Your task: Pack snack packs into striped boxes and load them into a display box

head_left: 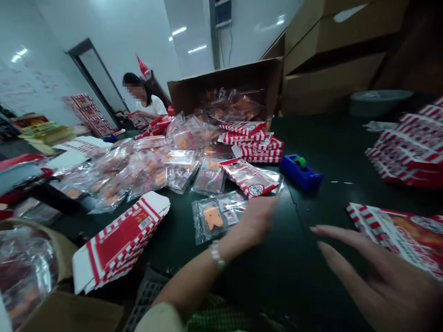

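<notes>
My left hand (pixel 254 221) reaches forward over the dark table (pixel 311 240), blurred, fingers close to a clear plastic packet (pixel 212 219) with an orange piece inside. A red-and-white printed pouch (pixel 249 177) lies just beyond it. My right hand (pixel 377 272) hovers low at the right with fingers stretched out and apart, holding nothing, next to a red-and-white striped box (pixel 398 230). A stack of flat striped cartons (pixel 121 240) lies to the left.
Many clear packets (pixel 138 170) cover the table's left and middle. A blue tape dispenser (pixel 300 170) sits centre right. An open cardboard box (pixel 228 92) lies at the back, striped boxes (pixel 411 147) pile at right. Another person (pixel 143 99) sits far left.
</notes>
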`<action>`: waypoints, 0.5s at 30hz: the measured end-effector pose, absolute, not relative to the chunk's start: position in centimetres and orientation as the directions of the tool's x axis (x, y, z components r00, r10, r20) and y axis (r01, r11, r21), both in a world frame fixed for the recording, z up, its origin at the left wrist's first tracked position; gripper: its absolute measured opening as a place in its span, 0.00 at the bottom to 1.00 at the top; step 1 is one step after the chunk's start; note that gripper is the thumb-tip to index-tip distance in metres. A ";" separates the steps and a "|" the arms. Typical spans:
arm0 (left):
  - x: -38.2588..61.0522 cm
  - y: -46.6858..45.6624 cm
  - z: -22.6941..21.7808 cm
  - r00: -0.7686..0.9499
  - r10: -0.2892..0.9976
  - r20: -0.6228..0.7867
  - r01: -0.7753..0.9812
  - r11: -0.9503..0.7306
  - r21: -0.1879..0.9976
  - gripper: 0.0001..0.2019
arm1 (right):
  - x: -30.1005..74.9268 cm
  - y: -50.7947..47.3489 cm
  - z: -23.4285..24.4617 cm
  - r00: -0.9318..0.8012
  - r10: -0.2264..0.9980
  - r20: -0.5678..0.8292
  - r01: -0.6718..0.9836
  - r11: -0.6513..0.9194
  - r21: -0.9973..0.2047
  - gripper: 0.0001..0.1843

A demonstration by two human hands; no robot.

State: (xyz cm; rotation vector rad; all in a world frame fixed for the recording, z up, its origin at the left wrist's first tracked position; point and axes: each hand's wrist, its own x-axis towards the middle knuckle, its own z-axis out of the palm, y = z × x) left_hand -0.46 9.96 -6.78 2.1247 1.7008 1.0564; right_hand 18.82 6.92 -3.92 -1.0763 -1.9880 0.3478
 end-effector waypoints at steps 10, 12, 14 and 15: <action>-16.6 4.1 -9.0 -0.366 0.930 -0.025 0.605 0.258 0.754 0.29 | 8.5 10.8 -10.1 -0.634 0.769 0.083 0.653 0.590 -0.476 0.24; -16.4 4.1 -8.9 -0.313 0.944 -0.106 0.525 0.265 0.809 0.27 | 9.8 9.7 -10.6 -0.604 0.792 0.088 0.570 0.507 -0.647 0.31; -16.0 3.8 -8.1 -0.210 0.966 -0.154 0.381 0.226 0.896 0.27 | 11.6 9.1 -10.4 -0.518 0.855 -0.020 0.485 0.275 -0.830 0.38; -15.5 3.6 -7.4 -0.140 0.979 -0.151 0.289 0.186 0.939 0.26 | 12.5 9.0 -10.0 -0.469 0.878 -0.098 0.432 0.131 -0.892 0.42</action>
